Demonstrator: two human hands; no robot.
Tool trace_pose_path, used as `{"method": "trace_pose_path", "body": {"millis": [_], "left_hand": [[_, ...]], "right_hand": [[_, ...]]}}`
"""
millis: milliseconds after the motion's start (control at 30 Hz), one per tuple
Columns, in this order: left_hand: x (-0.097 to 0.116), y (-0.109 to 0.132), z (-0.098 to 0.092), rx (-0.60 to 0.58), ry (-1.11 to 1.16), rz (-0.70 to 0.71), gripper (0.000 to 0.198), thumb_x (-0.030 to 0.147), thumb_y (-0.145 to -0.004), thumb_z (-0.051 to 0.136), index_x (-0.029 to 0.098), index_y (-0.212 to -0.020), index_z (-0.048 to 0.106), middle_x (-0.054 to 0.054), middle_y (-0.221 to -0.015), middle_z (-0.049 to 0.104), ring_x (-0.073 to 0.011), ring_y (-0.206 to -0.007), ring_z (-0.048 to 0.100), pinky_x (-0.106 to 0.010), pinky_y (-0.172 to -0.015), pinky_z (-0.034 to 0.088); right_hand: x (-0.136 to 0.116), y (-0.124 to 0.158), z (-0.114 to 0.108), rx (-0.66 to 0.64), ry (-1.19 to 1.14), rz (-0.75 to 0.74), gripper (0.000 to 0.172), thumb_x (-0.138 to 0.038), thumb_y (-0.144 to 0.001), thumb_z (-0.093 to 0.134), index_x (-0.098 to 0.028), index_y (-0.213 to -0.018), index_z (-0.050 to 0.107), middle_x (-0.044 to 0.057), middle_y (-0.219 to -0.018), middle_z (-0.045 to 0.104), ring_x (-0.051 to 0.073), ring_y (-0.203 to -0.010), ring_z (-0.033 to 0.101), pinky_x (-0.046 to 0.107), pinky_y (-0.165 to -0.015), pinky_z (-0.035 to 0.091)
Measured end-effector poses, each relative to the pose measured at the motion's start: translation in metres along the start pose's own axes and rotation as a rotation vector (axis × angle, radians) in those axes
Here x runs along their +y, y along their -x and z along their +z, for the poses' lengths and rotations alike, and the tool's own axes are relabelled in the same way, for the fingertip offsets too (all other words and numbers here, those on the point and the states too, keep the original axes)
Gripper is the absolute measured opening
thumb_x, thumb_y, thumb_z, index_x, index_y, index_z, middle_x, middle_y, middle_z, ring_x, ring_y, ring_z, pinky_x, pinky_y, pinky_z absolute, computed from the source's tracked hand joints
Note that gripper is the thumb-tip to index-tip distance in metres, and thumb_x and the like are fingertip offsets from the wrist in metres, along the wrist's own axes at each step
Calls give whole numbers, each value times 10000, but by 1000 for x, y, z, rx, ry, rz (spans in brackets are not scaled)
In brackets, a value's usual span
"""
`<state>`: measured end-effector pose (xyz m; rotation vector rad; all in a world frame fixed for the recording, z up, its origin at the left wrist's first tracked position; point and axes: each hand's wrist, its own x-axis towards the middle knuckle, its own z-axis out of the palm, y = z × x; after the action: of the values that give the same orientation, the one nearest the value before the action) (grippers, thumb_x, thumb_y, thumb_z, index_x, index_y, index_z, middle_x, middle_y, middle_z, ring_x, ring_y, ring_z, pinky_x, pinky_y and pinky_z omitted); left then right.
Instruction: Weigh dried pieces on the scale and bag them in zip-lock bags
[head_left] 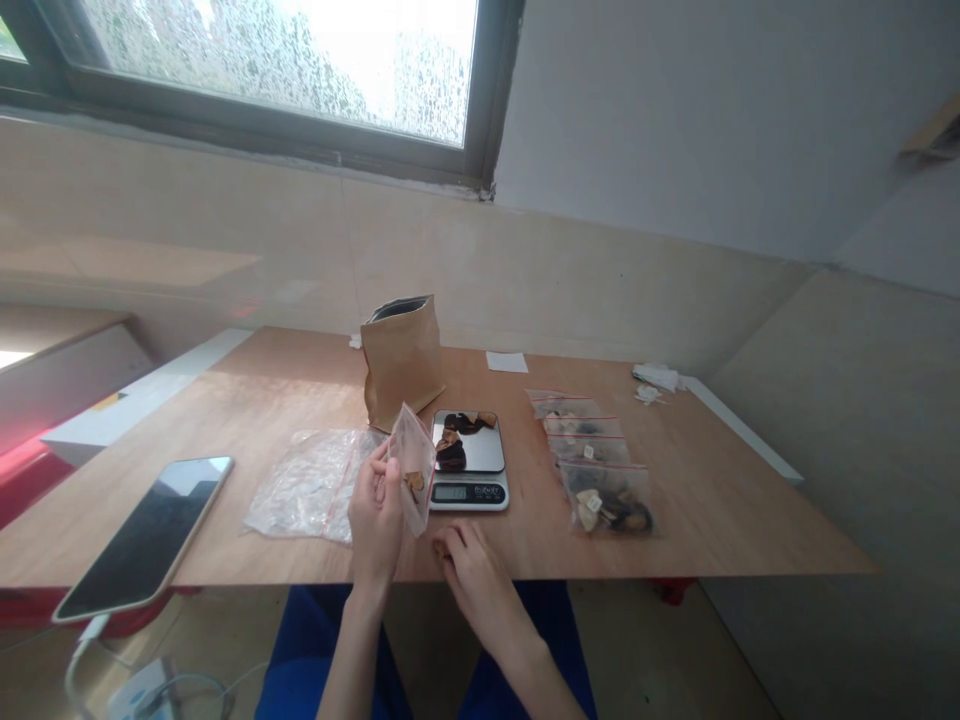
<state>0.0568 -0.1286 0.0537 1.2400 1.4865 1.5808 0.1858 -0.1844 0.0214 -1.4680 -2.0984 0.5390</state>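
Observation:
My left hand (375, 515) grips a small clear zip bag (415, 445) by its side, tilted with its mouth toward the scale. A tan dried piece (413, 484) shows in that bag. My right hand (471, 565) is closed at the table's front edge, its fingertips pinching a brown dried piece (441, 546). Just beyond both hands stands a digital kitchen scale (491, 455); dark brown, curled dried slices (451, 450) lie on its plate. The digits on its display are too small to read surely.
An open kraft paper pouch (403, 365) stands behind the scale. Left are a pile of clear plastic bags (304, 485) and a phone (150, 535) on a cable. Right lies a row of filled zip bags (611, 495). Paper scraps (656, 380) sit at the back right.

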Motion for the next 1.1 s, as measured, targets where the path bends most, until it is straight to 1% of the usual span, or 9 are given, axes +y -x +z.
{"method": "trace_pose_path", "body": {"millis": [100,267,367,467,633,733,800,867,1100], "left_hand": [[1,-1,-2,4,-4,-18,238,421,-832,432,219,-707,452,-77,-1264,533,-201,-1180,483,-323,-976,362],[0,1,0,-2,-61,7,257,412,-833,428,219,-663,424,-78,-1259,539,-213,-1184,475,-342,-974,351],[0,3,5,-33,-73,29,260,415,-838,418,217,-669,436,-84,-1254,542,-217,-1202,458,-341,-965,361],[2,4,6,-44,-63,24,263,415,-842,413,214,-675,447,-78,-1259,539,-218,-1199,463,-336,-955,372],[6,2,-2,18,-45,-96,254,425,-824,429,216,-683,455,-70,-1223,565,-220,-1135,516,-342,-927,402],[4,-1,-6,54,-21,-126,244,421,-817,432,216,-695,480,-73,-1225,564,-218,-1150,506,-359,-960,383],[2,-2,-7,65,-22,-114,255,421,-818,432,216,-672,477,-70,-1229,562,-218,-1183,481,-361,-987,360],[1,-2,-7,67,-17,-115,255,420,-816,435,215,-670,479,-66,-1223,564,-218,-1188,479,-357,-994,357],[2,-1,-4,40,57,-169,202,398,-800,463,217,-713,489,-66,-1252,553,-224,-1188,476,-372,-997,341]], "right_hand": [[3,-12,-7,59,-173,7,242,-49,-824,422,-198,-921,587,57,-932,620,199,-899,598,335,-790,502],[-12,-43,-39,326,-461,138,252,-210,-820,518,-196,-1071,543,18,-803,636,138,-684,601,251,-655,503],[-30,-64,-59,346,-481,71,232,-255,-831,515,-200,-1054,542,11,-813,628,122,-672,577,231,-642,482],[-36,-85,-67,305,-398,-12,268,-271,-831,521,-209,-1093,527,6,-819,611,124,-669,557,238,-649,472],[-4,-109,-53,407,-200,-70,212,-168,-856,423,-180,-1013,565,67,-989,565,162,-899,543,295,-819,458],[21,-109,-36,256,-25,-109,224,-173,-834,488,-185,-1040,575,87,-1079,549,210,-1041,496,374,-933,407],[32,-105,-26,161,67,-128,247,-210,-823,539,-192,-1068,571,94,-1162,527,239,-1083,473,411,-948,397],[36,-101,-19,124,123,-140,273,-227,-822,559,-189,-1092,562,100,-1208,512,253,-1092,469,424,-940,406],[44,-101,-21,143,86,-219,230,-116,-836,502,-174,-1048,571,96,-1096,559,212,-1051,516,364,-918,432]]}}
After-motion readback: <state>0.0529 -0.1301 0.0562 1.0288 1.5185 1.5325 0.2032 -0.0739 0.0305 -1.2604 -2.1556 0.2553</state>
